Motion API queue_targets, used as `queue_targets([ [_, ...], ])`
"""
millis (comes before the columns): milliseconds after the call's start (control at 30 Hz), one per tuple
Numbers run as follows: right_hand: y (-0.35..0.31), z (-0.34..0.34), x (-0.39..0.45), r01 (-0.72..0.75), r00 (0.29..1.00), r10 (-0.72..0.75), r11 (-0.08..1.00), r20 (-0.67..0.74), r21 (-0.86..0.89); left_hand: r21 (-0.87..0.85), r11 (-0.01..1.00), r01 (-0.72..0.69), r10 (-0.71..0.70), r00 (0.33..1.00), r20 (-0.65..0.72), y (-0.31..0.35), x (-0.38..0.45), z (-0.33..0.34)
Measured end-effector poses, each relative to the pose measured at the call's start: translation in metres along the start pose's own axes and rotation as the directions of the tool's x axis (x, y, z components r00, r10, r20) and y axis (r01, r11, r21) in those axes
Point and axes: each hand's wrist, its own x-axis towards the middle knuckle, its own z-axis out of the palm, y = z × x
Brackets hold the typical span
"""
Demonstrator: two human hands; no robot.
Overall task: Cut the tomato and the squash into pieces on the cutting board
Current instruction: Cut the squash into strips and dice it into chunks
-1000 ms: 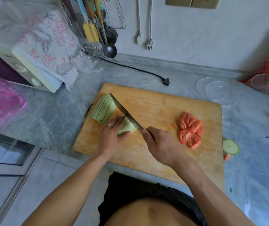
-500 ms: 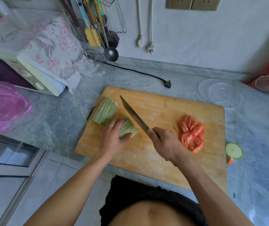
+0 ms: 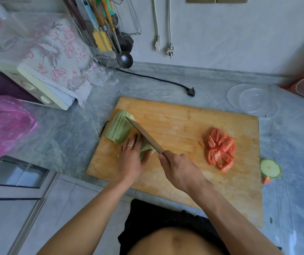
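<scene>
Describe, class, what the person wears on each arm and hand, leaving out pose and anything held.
Both forearms are bare, with no sleeves, gloves or watch in view. The left hand carries one thin, silver-coloured ring on a finger. The right hand shows no ring or other jewellery on the side facing the head camera. Neither arm bears visible markings.
</scene>
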Motion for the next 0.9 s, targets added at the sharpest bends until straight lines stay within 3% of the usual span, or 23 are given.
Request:
queue_targets([
  [100,0.006,-0.009,0.004,-0.035,0.999,0.036,0.988,-0.002,0.153,-0.014,1.0,-0.016,0.016,1.0,0.024,-0.003,0.004,-0.004],
  [267,0.015,-0.022,0.014,-0.101,0.994,0.105,0.975,-0.008,0.198,0.011,1.0,0.028,-0.029,0.999,0.041,-0.009,0.005,-0.007],
  [433,0.009,-0.015,0.018,0.004,1.0,-0.004,0.992,-0.001,0.128,0.095,0.995,0.036,-0.043,0.997,0.07,-0.008,0.001,-0.003],
  [567,0.013,-0.016,0.027,-0.049,0.994,0.064,0.984,-0.083,0.171,0.122,0.992,0.038,-0.045,0.997,0.057,-0.002,0.002,-0.004],
  [700,0.007,-0.001,0.023,0.004,1.0,-0.003,0.993,-0.012,0.115,0.156,0.987,0.024,-0.031,0.999,0.039,-0.002,0.002,-0.003],
  [900,0.012,-0.002,0.025,-0.027,0.998,0.036,0.99,-0.058,0.141,0.228,0.974,0.018,-0.037,0.996,0.077,-0.004,0.006,-0.003],
])
